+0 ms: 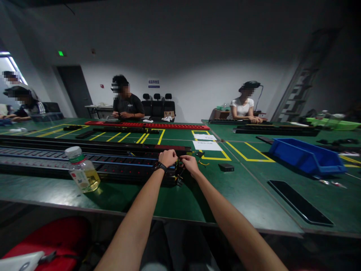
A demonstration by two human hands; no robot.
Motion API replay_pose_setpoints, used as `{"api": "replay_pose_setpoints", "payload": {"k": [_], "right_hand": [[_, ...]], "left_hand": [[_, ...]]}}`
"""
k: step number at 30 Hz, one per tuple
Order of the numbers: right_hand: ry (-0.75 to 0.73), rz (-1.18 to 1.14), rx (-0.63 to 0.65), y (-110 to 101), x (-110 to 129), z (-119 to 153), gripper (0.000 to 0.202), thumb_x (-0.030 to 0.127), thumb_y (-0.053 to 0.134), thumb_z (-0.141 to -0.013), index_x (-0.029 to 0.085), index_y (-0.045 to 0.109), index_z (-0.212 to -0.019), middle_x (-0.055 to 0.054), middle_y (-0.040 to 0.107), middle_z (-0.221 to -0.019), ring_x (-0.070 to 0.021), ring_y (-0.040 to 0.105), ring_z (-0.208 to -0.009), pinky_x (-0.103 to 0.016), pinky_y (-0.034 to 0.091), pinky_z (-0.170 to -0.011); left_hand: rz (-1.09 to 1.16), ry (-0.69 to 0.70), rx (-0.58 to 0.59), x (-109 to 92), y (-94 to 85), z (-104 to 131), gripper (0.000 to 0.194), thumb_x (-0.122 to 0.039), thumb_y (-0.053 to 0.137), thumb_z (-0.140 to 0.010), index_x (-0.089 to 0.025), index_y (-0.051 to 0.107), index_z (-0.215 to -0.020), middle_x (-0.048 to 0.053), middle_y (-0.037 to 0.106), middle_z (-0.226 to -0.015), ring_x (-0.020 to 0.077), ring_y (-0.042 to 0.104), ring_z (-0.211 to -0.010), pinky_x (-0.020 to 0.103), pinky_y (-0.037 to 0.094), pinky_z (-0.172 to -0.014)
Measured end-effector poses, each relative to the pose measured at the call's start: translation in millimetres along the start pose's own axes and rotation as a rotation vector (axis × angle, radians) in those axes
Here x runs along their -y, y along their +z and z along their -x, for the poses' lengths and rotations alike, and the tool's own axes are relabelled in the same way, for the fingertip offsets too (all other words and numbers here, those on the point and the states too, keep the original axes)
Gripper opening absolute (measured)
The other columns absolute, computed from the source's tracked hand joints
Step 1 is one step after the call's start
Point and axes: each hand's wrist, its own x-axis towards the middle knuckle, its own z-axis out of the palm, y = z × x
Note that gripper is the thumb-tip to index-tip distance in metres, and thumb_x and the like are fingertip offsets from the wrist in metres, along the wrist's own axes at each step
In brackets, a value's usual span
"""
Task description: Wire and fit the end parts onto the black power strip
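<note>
Both hands meet at the right end of a long black slotted strip (113,167) that lies across the green table. My left hand (168,158), a dark watch on its wrist, rests over the strip's end with fingers curled in. Close beside it, my right hand (191,165) pinches at the same end, where short coloured wires show between the hands. What either hand's fingertips grip is too small and hidden to name. Below the right hand, a dark connector on a lead (179,181) hangs at the strip's end. A yellow wire (203,163) sticks out to the right.
A clear bottle of yellow liquid (83,171) stands in front of the strip. To the right lie a small black box (226,167), a phone-like black slab (300,202) and a blue bin (306,156). A long red strip (180,126) lies behind. Other people sit across the table.
</note>
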Motion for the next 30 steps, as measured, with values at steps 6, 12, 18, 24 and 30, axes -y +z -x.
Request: {"api": "replay_pose_setpoints", "payload": {"k": [6, 12, 18, 24, 30], "right_hand": [[-0.007, -0.008, -0.014, 0.8, 0.1, 0.9, 0.041, 0.012, 0.054, -0.078, 0.013, 0.08, -0.11, -0.006, 0.079, -0.082, -0.0132, 0.064, -0.053, -0.02, 0.049, -0.047], [0.002, 0.001, -0.011, 0.8, 1.4, 1.8, 0.041, 0.012, 0.055, -0.078, 0.014, 0.08, -0.111, -0.006, 0.08, -0.085, -0.012, 0.064, -0.054, -0.018, 0.048, -0.047], [-0.005, 0.005, -0.007, 0.7, 1.4, 1.5, 0.041, 0.013, 0.055, -0.078, 0.014, 0.079, -0.111, -0.006, 0.08, -0.088, -0.0124, 0.065, -0.056, -0.018, 0.048, -0.046], [0.019, -0.009, -0.018, 0.5, 4.0, 1.6, 0.041, 0.013, 0.056, -0.077, 0.013, 0.08, -0.11, -0.007, 0.081, -0.091, -0.0123, 0.063, -0.053, -0.02, 0.047, -0.045], [0.03, -0.025, -0.021, -0.5, 5.6, 2.6, 0.04, 0.012, 0.055, -0.077, 0.012, 0.081, -0.108, -0.006, 0.078, -0.078, -0.0135, 0.062, -0.051, -0.021, 0.048, -0.046]], "left_hand": [[0.001, 0.0, 0.002, -0.9, -1.0, 0.1, 0.023, -0.034, 0.057, -0.091, -0.028, 0.078, -0.097, 0.005, 0.081, -0.101, 0.0251, 0.074, -0.102, 0.035, 0.054, -0.093], [0.003, 0.0, -0.001, -0.9, -1.2, 0.4, 0.021, -0.033, 0.058, -0.091, -0.028, 0.078, -0.096, 0.005, 0.081, -0.102, 0.0243, 0.074, -0.104, 0.034, 0.053, -0.096], [0.001, -0.004, -0.002, -1.3, -2.0, 1.1, 0.021, -0.033, 0.058, -0.091, -0.028, 0.078, -0.096, 0.005, 0.081, -0.101, 0.0243, 0.074, -0.103, 0.033, 0.053, -0.094], [0.003, -0.008, 0.003, -0.4, -0.4, 0.3, 0.023, -0.035, 0.057, -0.092, -0.028, 0.078, -0.1, 0.005, 0.081, -0.104, 0.0239, 0.074, -0.104, 0.032, 0.053, -0.094], [0.006, 0.002, 0.004, 0.7, -0.6, 0.6, 0.024, -0.035, 0.057, -0.093, -0.029, 0.079, -0.101, 0.005, 0.081, -0.104, 0.0243, 0.074, -0.105, 0.033, 0.053, -0.094]]}}
